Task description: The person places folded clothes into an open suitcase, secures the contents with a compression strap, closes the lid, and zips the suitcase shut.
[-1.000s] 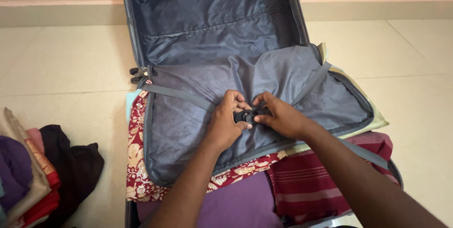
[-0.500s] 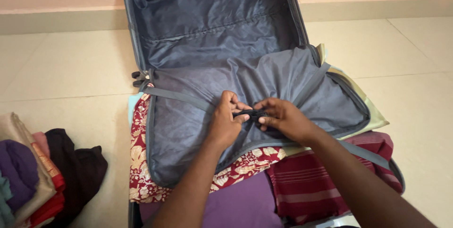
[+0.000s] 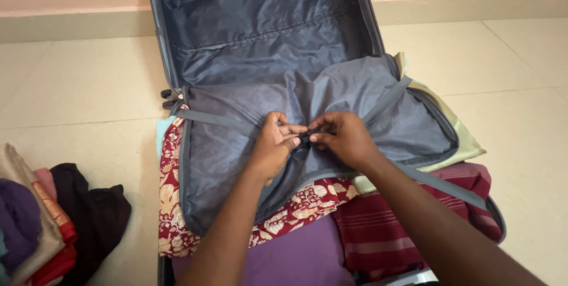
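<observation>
Open suitcase [image 3: 177, 67] lies on the floor [image 3: 89, 84], lid up toward the top of the frame, lined in dark grey. Lower half is packed w/ folded clothes: red floral cloth [image 3: 171, 203] at lower left, purple cloth [image 3: 296, 256] bottom centre, maroon striped cloth [image 3: 378, 233] lower right, pale yellow-green piece [image 3: 467, 144] poking out at the right edge.

Grey divider flap [image 3: 225, 161] is pulled over most of the clothes, but not zipped: its lower edge sits loose, cloth showing beneath. Two grey straps run in from either side: left strap [image 3: 219, 119] from the upper-left corner of the flap, right strap [image 3: 387, 99] from the upper right.

Both hands meet at frame centre. Left hand [image 3: 269, 147] and right hand [image 3: 346, 138] pinch the small black buckle [image 3: 305, 138] between them, fingers closed on its two halves, thumbs & forefingers nearly touching. Buckle mostly hidden by fingertips, so can't tell if it's clicked shut or only lined up.

Progress, as I judge it: clothes are in, flap is laid over, straps are drawn to the middle. Left: buckle prob. not yet confirmed fastened, strap slack not taken up, flap edge loose, lid open. Another pile of clothes [image 3: 53, 215] sits on the floor at lower left, outside the case.
</observation>
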